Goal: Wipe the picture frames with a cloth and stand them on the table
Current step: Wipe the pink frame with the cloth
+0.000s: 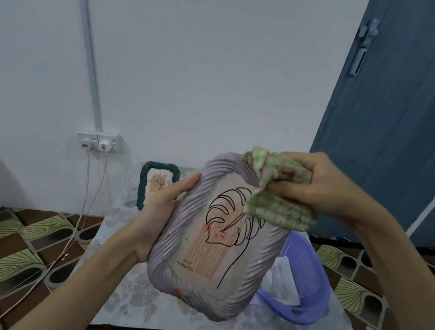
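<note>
Room: pale blue-white wall behind, blue door [411, 112] at the right, patterned brown-and-cream floor [7, 244] around a low table [145, 306] covered with a pale floral cloth.
Held frame: lilac-grey picture frame with a twisted rope-like moulding [214, 240], held above the table, tilted, its face towards the camera; the print inside shows a black line-drawn leaf over tan stripes.
Left hand: left hand [161, 213] grips the held frame's left edge, thumb lying along the front moulding, fingers hidden behind it.
Right hand: right hand [314, 187] clutches a bunched green-and-pink knitted cloth [278, 193] and presses it on the held frame's upper right corner.
Second frame: dark green rope-moulded picture frame [157, 180] stands upright on the table behind the held frame, near the wall, partly hidden by the left hand.
Basin: lilac plastic basin [302, 284] sits on the table to the right of the held frame, partly behind it, with something white inside.
Wall fittings: white socket block [100, 141] on the wall left of the held frame, with pale cables [80, 213] hanging to the floor.
</note>
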